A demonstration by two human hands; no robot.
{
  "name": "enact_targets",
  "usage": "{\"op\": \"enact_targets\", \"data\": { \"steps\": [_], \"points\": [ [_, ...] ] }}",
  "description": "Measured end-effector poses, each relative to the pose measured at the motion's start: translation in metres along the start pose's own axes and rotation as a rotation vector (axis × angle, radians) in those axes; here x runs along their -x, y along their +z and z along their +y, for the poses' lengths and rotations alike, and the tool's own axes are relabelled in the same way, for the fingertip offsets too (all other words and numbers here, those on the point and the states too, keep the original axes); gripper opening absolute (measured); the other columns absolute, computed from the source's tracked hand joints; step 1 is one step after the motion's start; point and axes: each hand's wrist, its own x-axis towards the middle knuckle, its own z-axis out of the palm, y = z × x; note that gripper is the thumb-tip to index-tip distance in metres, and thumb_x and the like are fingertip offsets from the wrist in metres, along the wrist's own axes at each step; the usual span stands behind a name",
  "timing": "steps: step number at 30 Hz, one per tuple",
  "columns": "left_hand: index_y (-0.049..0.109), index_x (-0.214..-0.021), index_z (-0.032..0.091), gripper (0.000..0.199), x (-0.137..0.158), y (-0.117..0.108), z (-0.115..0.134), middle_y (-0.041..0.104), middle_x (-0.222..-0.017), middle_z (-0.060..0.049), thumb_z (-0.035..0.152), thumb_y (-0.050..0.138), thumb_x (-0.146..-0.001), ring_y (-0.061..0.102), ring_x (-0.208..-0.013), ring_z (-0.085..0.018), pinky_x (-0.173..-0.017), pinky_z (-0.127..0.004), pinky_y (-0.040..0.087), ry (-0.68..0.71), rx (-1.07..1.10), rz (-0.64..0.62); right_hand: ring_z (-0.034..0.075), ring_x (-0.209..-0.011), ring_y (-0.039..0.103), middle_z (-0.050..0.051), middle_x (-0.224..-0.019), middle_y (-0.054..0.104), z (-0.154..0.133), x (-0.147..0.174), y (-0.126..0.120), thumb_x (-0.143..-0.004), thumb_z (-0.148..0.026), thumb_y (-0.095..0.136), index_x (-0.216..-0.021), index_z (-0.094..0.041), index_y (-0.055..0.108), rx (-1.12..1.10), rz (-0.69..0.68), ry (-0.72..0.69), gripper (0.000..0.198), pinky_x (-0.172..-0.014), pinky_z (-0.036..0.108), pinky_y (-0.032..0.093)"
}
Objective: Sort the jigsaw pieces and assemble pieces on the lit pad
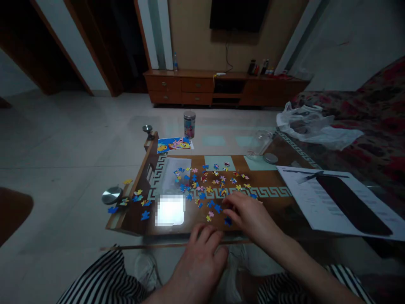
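Observation:
Many loose jigsaw puzzle pieces (201, 196) in blue, yellow and pink lie scattered over the glass-topped table (196, 228). My right hand (247, 211) hovers low over their near right side, thumb and index finger apart, with a blue piece (218, 208) just left of the fingertips. Another dark blue piece (228, 221) lies under the thumb. At the table's front edge rests my left hand (204, 253), palm down, its fingers loosely bent and holding nothing that shows. A cartoon picture sheet (174, 145) lies at the far left, beside a printed tin (189, 126) with a lid.
On the right are printed papers (303, 198) with a pen and a dark flat case (352, 204). Behind them stand a clear glass mug (261, 141), a round lid (270, 158) and a white plastic bag (316, 126). More pieces sit near a metal knob (112, 195) at the left edge.

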Motion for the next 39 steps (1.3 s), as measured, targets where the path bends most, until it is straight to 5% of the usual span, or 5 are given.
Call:
{"op": "enact_targets", "data": {
  "steps": [9, 29, 34, 39],
  "points": [
    [0.063, -0.086, 0.017, 0.018, 0.004, -0.001, -0.006, 0.064, -0.106, -0.007, 0.032, 0.055, -0.091, 0.055, -0.101, -0.023, -0.089, -0.046, 0.044, 0.027, -0.099, -0.088, 0.026, -0.082, 0.065, 0.008, -0.089, 0.065, -0.003, -0.021, 0.028, -0.077, -0.013, 0.066, -0.088, -0.017, 0.064, 0.240, -0.061, -0.006, 0.011, -0.067, 0.032, 0.044],
    [0.061, -0.076, 0.017, 0.018, 0.009, -0.003, -0.007, 0.064, -0.087, -0.004, 0.029, 0.058, -0.089, 0.056, -0.091, -0.023, -0.084, -0.047, 0.041, 0.130, -0.108, 0.043, 0.020, -0.061, 0.059, 0.001, -0.066, 0.062, 0.018, -0.029, 0.031, -0.073, -0.018, 0.059, -0.068, -0.023, 0.053, 0.030, -0.030, -0.016, 0.009, -0.056, 0.028, 0.037],
    [0.060, -0.069, 0.018, 0.021, 0.012, 0.011, -0.002, 0.064, -0.073, -0.001, 0.027, 0.056, -0.089, 0.057, -0.075, -0.020, -0.075, -0.041, 0.042, 0.187, -0.116, 0.136, 0.018, -0.063, 0.057, 0.003, -0.069, 0.062, -0.010, -0.041, 0.026, -0.084, -0.021, 0.050, -0.071, -0.022, 0.053, -0.090, -0.016, -0.131, 0.013, -0.059, 0.028, 0.040],
    [0.062, -0.066, 0.018, 0.030, 0.017, 0.031, 0.000, 0.067, -0.064, 0.003, 0.033, 0.055, -0.091, 0.060, -0.069, -0.017, -0.078, -0.041, 0.044, 0.223, -0.013, -0.036, 0.019, -0.076, 0.060, 0.006, -0.083, 0.065, -0.070, -0.060, 0.049, -0.083, -0.007, 0.045, -0.082, -0.020, 0.067, -0.152, -0.119, -0.336, 0.025, -0.067, 0.028, 0.043]
  ]
}}
